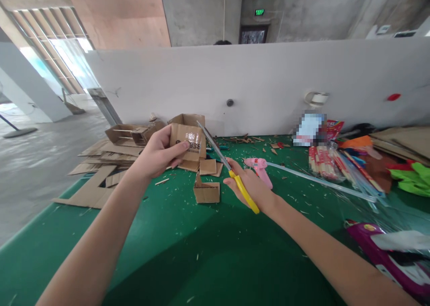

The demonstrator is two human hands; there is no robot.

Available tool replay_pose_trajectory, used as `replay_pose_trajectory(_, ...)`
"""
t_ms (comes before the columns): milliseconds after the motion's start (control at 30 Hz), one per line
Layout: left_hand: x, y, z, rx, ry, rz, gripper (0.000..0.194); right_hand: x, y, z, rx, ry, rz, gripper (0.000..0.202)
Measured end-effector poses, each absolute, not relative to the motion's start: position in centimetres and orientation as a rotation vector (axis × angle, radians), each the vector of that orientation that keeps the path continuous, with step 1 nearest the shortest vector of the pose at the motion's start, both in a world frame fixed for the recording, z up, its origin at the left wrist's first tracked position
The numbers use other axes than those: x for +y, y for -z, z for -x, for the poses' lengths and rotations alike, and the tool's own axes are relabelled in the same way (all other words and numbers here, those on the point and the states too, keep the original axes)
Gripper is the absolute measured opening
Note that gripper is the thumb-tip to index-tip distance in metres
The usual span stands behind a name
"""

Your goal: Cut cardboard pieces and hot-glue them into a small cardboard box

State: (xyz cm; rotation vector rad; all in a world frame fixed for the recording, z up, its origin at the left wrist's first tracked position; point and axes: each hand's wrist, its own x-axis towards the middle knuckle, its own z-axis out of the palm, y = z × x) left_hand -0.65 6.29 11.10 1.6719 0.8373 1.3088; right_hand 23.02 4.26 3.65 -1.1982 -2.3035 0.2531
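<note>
My left hand (164, 149) is closed on a piece of cardboard (193, 151), with the thumb across its printed face. In my right hand (250, 185) is a pair of scissors (242, 191) with yellow handles. Their blades point up and left, just right of the cardboard's upper edge; from this angle I cannot tell whether they touch it. Below the hands, a small folded cardboard box (207, 192) stands on the green table. Small cardboard squares (208, 167) lie behind it. Right of my right hand rests a pink glue gun (259, 169) with a long clear glue stick.
Cardboard sheets (97, 187) and a cardboard construction (124, 134) occupy the left side. At the right are bundled sticks (324, 162), green fabric (413, 180) and a purple device (372, 247). A white partition (268, 82) runs along the back. Scraps litter the green tabletop (188, 252).
</note>
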Motion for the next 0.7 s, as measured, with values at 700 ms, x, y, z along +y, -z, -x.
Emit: replay_pose_trajectory(700, 5.6, -12.3, 2.5, 1.026, -1.325, -1.815, 0.019, 3.9, -2.8, -22.5, -2.206, -0.596, 0.949, 0.056)
